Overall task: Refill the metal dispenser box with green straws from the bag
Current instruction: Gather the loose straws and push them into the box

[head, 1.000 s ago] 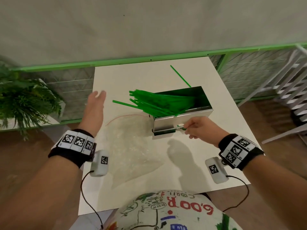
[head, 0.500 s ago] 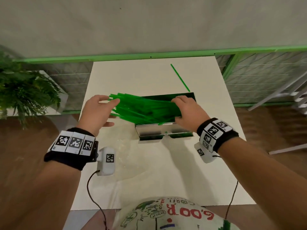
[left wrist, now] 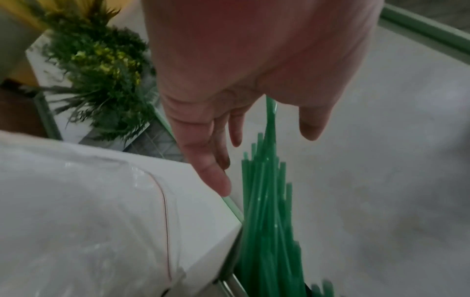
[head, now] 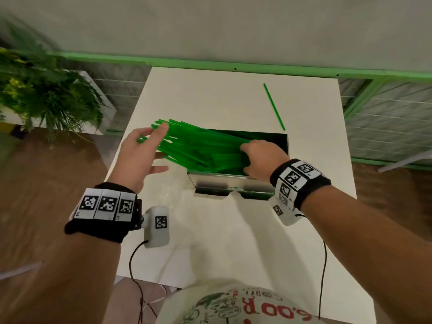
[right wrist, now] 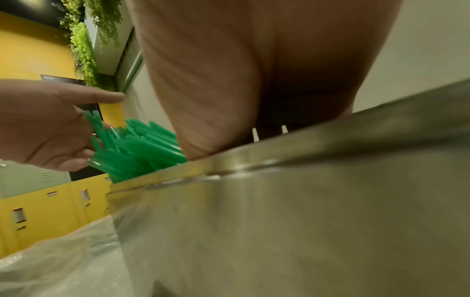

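Note:
The metal dispenser box (head: 236, 181) stands open-topped on the white table (head: 233, 249). A bundle of green straws (head: 201, 148) lies slanted in it, with the left ends sticking out past the box's left wall. My left hand (head: 142, 150) is held flat, and its palm touches those ends (right wrist: 96, 128). My right hand (head: 259, 157) lies on the bundle over the box, thumb and bent fingers round the straws. Its fingertips are hidden behind the box rim (right wrist: 279, 148) in the right wrist view. The clear plastic bag (left wrist: 89, 221) lies flat on the table to the box's left front.
One loose green straw (head: 273, 106) lies on the table behind the box, at the right. A potted plant (head: 46, 90) stands off the table's left side. A green railing (head: 257, 66) runs along the far edge, and yellow lockers (right wrist: 38, 217) show to the left.
My right hand left the box's front slot and came onto the straws over the box. My left hand moved right, up against the protruding straw ends.

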`<state>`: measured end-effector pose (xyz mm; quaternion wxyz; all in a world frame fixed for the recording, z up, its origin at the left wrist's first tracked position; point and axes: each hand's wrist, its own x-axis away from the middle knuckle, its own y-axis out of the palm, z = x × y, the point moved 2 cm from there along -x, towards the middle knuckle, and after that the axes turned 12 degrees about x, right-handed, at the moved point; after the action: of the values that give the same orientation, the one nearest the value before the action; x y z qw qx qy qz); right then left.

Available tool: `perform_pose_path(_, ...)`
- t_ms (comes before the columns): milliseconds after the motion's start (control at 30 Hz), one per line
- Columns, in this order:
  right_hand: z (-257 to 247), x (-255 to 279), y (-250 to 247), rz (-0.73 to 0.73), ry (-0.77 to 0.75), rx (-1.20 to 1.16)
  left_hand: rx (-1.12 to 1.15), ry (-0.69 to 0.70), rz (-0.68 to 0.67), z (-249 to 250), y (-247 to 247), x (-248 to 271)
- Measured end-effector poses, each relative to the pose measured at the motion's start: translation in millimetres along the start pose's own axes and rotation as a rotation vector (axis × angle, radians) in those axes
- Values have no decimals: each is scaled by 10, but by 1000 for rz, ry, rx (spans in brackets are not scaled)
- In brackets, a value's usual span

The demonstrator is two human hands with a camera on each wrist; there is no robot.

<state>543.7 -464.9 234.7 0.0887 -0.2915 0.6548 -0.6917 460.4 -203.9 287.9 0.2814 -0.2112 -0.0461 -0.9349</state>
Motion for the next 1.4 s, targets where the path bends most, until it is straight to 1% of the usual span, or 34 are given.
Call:
perform_pose_path(67, -34, 0, -24, 22, -19, -31, 21, -36, -21, -60, 102, 15)
perform_pose_path(167, -55, 17, -73, 70, -10, -143, 21, -36, -38, -154, 219, 10)
perform_pose_path(233, -62, 26, -93, 76, -4, -210, 42, -38, -34, -226, 289, 1)
perform_pose_path(333, -57, 13, -107, 73, 7, -299, 84, 14, -10, -277, 376, 14)
perform_pose_path(433, -11, -5, -109, 115, 45, -380, 165, 50, 20, -267, 408, 4)
perform_pose_path(467, 0, -3, -110, 109, 50, -373, 177, 46, 19, -269, 419, -3)
perform_pose_path(533, 11, 20, -94, 51, 28, -343, 161, 38, -11, -314, 441, -10)
perform_pose_path(600, 71, 79, -103, -11, -23, -366, 105, 68, -43, -377, 468, -9)
perform_pose_path(633, 118, 138, -121, -28, -48, -413, 84, 94, -47, -402, 452, 13)
perform_pose_path(667, 198, 187, -174, -22, -60, -481, 78, 121, -49, -422, 450, 10)
perform_pose_path(733, 441, 262, -291, 59, -31, -664, 88, 139, -57, -467, 417, 0)
perform_pose_path(800, 807, 215, -374, 182, 67, -821, 104, 141, -62, -516, 380, -6)
perform_pose_path(867, 1251, 39, -293, 262, 223, -899, 128, 148, -47, -578, 340, 7)
perform_pose_path(900, 1484, -77, -158, 266, 319, -888, 143, 158, -32, -613, 318, 14)
perform_pose_path(967, 1885, -283, 214, 180, 488, -754, 186, 197, 3, -654, 277, 50)
perform_pose_path(1000, 2012, -364, 398, 120, 517, -656, 210, 217, 23, -658, 251, 62)
perform_pose_path(1033, 2097, -439, 566, 71, 510, -561, 233, 238, 40, -659, 229, 62)
perform_pose_path(1100, 2128, -575, 796, 47, 429, -429, 277, 273, 83, -653, 186, 58)
perform_pose_path(1233, 1992, -945, 987, 132, 206, -201, 283, 308, 178, -680, 119, 9)
perform_pose_path(1333, 1922, -1158, 1208, 58, 106, 4, 254, 331, 232, -679, 118, 8)
perform_pose_path(1400, 1872, -1214, 1270, 105, 96, 37, 228, 348, 236, -653, 125, 2)
